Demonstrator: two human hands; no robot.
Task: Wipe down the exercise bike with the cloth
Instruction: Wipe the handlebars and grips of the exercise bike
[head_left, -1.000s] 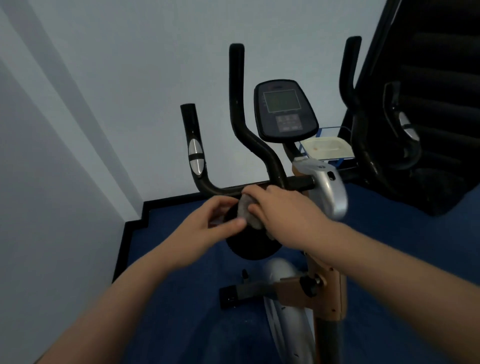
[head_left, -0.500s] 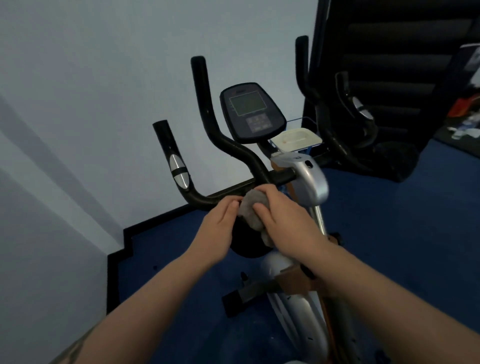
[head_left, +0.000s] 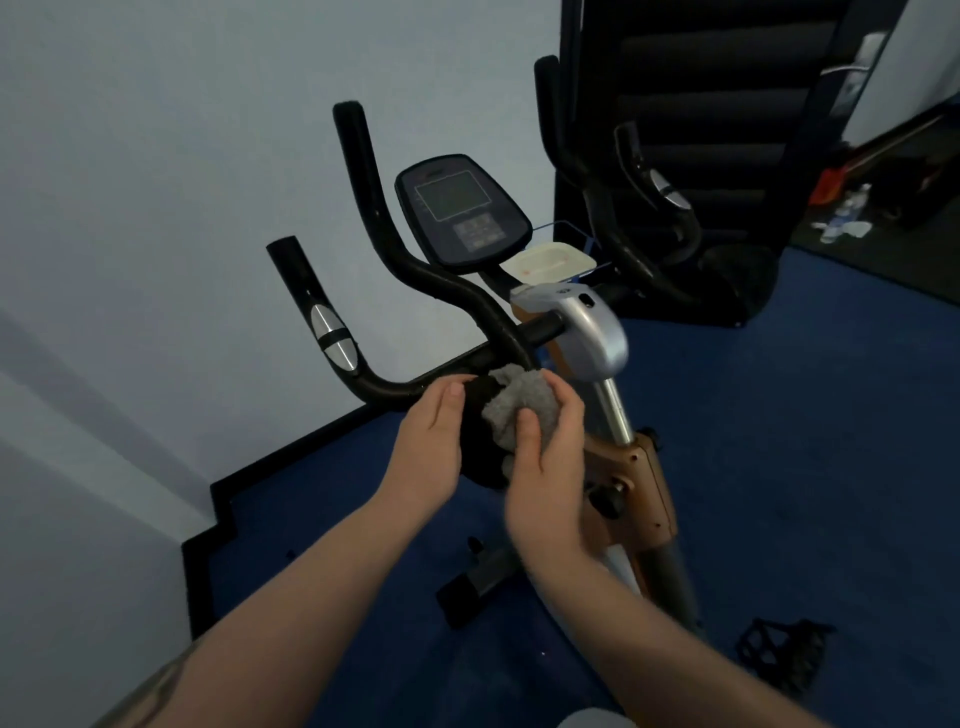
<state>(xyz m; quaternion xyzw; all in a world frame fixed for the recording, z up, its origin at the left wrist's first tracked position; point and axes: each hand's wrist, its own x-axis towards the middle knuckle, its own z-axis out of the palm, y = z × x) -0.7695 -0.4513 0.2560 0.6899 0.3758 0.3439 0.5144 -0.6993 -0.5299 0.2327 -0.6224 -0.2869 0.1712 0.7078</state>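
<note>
The exercise bike stands in front of me with black handlebars (head_left: 395, 387), a dark console (head_left: 462, 213) and a silver and orange post (head_left: 592, 332). A crumpled grey cloth (head_left: 519, 402) sits just below the handlebar's middle joint. My right hand (head_left: 545, 457) grips the cloth from below, thumb and fingers curled round it. My left hand (head_left: 434, 441) lies beside it with fingers straight, its fingertips at the cloth's left edge over a round black part (head_left: 480, 467) of the bike.
A white wall is on the left, and blue carpet (head_left: 805, 441) covers the floor. A black folded machine (head_left: 701, 130) stands behind right. A pale tray (head_left: 550, 260) sits behind the console. A black pedal (head_left: 779, 649) is at lower right.
My view has shifted right and down. My right hand has turned from covering the cloth on the bar to gripping it from below, just under the bar. My left hand has stayed alongside.
</note>
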